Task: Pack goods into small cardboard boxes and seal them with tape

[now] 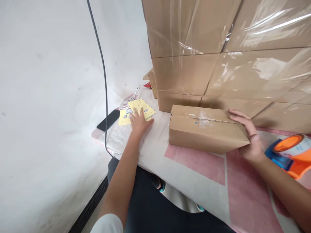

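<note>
My left hand (139, 122) lies flat on a yellow sheet of small stickers (143, 108) at the far left of the work surface, fingers spread on the paper. My right hand (247, 136) grips the right end of a small sealed cardboard box (204, 129), thumb at the lower corner and fingers over the top edge. The box lies flat on the pink and white cloth (194, 174), its top seam closed with clear tape.
A tall stack of plastic-wrapped cardboard cartons (218, 55) rises right behind the box. An orange and blue tape dispenser (290, 155) sits at the right. A black phone (108, 120) lies left of the stickers, and a black cable (103, 68) hangs down the white wall.
</note>
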The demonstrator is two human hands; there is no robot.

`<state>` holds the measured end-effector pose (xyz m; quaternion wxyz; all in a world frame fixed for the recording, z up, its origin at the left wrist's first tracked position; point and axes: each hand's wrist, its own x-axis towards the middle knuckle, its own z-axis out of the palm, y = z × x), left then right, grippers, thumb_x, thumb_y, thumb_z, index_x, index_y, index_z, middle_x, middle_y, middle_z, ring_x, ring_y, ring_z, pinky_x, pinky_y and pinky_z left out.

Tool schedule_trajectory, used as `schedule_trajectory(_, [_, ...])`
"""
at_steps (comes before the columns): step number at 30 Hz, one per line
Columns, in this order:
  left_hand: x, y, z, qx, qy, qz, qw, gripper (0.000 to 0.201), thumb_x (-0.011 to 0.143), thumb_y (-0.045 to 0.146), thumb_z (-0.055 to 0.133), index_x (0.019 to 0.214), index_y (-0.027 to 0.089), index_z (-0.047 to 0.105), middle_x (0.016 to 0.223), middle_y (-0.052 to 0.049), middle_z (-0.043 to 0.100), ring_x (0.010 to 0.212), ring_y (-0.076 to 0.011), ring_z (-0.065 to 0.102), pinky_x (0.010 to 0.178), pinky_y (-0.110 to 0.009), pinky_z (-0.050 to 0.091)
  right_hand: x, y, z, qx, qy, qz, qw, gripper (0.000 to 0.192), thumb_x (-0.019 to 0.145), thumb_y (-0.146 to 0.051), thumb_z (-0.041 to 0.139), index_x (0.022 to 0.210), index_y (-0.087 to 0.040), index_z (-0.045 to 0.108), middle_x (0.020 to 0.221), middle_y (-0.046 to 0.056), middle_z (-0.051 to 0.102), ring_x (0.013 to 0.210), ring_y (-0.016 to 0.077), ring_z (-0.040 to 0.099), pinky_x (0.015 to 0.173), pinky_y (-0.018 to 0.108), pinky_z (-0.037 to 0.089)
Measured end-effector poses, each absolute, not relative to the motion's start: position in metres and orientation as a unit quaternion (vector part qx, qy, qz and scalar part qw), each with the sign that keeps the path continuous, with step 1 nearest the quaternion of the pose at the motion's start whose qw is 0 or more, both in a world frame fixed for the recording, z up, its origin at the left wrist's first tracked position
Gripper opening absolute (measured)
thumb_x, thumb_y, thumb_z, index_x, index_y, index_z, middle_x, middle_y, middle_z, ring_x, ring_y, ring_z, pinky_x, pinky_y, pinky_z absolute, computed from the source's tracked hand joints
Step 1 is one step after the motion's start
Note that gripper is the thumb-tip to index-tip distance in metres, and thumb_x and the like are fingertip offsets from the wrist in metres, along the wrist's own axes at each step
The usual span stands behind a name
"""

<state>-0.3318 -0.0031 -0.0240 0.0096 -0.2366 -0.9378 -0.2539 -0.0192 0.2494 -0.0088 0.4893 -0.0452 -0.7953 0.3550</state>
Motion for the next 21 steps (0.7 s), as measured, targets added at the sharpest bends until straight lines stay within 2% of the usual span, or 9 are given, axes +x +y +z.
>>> schedule_trajectory(2, [-0.352, -0.005, -0.028, -0.195, -0.957, -0.215, -0.017, 0.092, 0.078, 0.063, 0.074, 0.152, 0.017, 0.047, 0.168, -0.026, 0.028, 0.156, -0.0519, 0.018, 0.122, -0.07, 0.019, -0.021, 0.249, -0.009, -0.053, -0.79, 0.355, 0.497, 0.06, 0.095, -0.075, 0.031, 0.128, -0.044, 0.071, 0.144, 0.008, 0.062, 0.143, 0.0403, 0.05, 0.123, 0.059, 0.032])
schedule_trajectory(3, [-0.357, -0.005, -0.029, -0.202, -0.955, -0.216, -0.019, 0.085, 0.081, 0.061, 0.072, 0.15, 0.018, 0.051, 0.166, -0.026, 0.034, 0.155, -0.0508, 0.023, 0.122, -0.069, 0.02, -0.022, 0.249, -0.009, -0.055, -0.788, 0.355, 0.5, 0.06, 0.095, -0.074, 0.031, 0.127, -0.044, 0.072, 0.144, 0.007, 0.063, 0.142, 0.0403, 0.05, 0.123, 0.059, 0.032])
schedule_trajectory(6, [-0.361, -0.006, -0.031, -0.225, -0.951, -0.214, -0.009, 0.047, 0.095, 0.049, 0.056, 0.134, 0.024, 0.066, 0.15, -0.017, 0.058, 0.147, -0.0397, 0.044, 0.122, -0.059, 0.028, -0.023, 0.248, -0.009, -0.055, -0.785, 0.355, 0.505, 0.059, 0.095, -0.074, 0.032, 0.126, -0.044, 0.072, 0.142, 0.007, 0.064, 0.141, 0.0404, 0.051, 0.123, 0.058, 0.033])
schedule_trajectory(8, [-0.358, -0.008, -0.03, -0.223, -0.949, -0.222, 0.005, 0.039, 0.1, 0.042, 0.047, 0.124, 0.024, 0.072, 0.136, -0.015, 0.069, 0.137, -0.0362, 0.055, 0.119, -0.057, 0.033, -0.022, 0.248, -0.009, -0.053, -0.787, 0.353, 0.503, 0.058, 0.096, -0.072, 0.032, 0.128, -0.043, 0.071, 0.143, 0.008, 0.063, 0.142, 0.0403, 0.05, 0.123, 0.059, 0.032])
schedule_trajectory(10, [-0.354, -0.012, -0.027, -0.214, -0.947, -0.237, 0.026, 0.041, 0.102, 0.04, 0.042, 0.123, 0.022, 0.073, 0.135, -0.015, 0.07, 0.133, -0.0354, 0.058, 0.115, -0.056, 0.038, -0.019, 0.248, -0.009, -0.046, -0.795, 0.349, 0.493, 0.057, 0.098, -0.069, 0.032, 0.131, -0.042, 0.069, 0.145, 0.009, 0.061, 0.143, 0.0396, 0.049, 0.124, 0.059, 0.03])
schedule_trajectory(12, [-0.35, -0.018, -0.023, -0.205, -0.943, -0.258, 0.051, 0.044, 0.102, 0.039, 0.041, 0.131, 0.021, 0.069, 0.139, -0.014, 0.067, 0.133, -0.0342, 0.058, 0.113, -0.052, 0.041, -0.017, 0.248, -0.008, -0.039, -0.805, 0.344, 0.481, 0.057, 0.099, -0.068, 0.031, 0.135, -0.041, 0.067, 0.147, 0.009, 0.059, 0.143, 0.0387, 0.048, 0.124, 0.059, 0.03])
schedule_trajectory(17, [-0.344, -0.03, -0.017, -0.194, -0.927, -0.309, 0.087, 0.05, 0.098, 0.031, 0.041, 0.142, 0.019, 0.06, 0.143, -0.01, 0.066, 0.128, -0.0257, 0.062, 0.11, -0.038, 0.047, -0.015, 0.247, -0.005, -0.033, -0.811, 0.356, 0.463, 0.056, 0.1, -0.067, 0.033, 0.137, -0.039, 0.065, 0.149, 0.01, 0.056, 0.145, 0.0369, 0.046, 0.124, 0.057, 0.031])
schedule_trajectory(19, [-0.344, -0.032, -0.019, -0.203, -0.926, -0.313, 0.064, 0.046, 0.092, 0.025, 0.047, 0.133, 0.022, 0.068, 0.135, -0.008, 0.071, 0.119, -0.0257, 0.068, 0.104, -0.038, 0.052, -0.015, 0.246, -0.005, -0.031, -0.811, 0.359, 0.462, 0.057, 0.1, -0.067, 0.034, 0.136, -0.037, 0.065, 0.149, 0.011, 0.056, 0.145, 0.0363, 0.046, 0.124, 0.056, 0.031])
schedule_trajectory(21, [-0.342, -0.032, -0.021, -0.214, -0.926, -0.308, 0.035, 0.038, 0.085, 0.021, 0.053, 0.113, 0.023, 0.078, 0.12, -0.008, 0.077, 0.11, -0.0295, 0.071, 0.1, -0.043, 0.055, -0.014, 0.247, -0.004, -0.033, -0.813, 0.361, 0.456, 0.057, 0.1, -0.068, 0.034, 0.135, -0.035, 0.066, 0.15, 0.011, 0.056, 0.146, 0.0363, 0.045, 0.124, 0.056, 0.031])
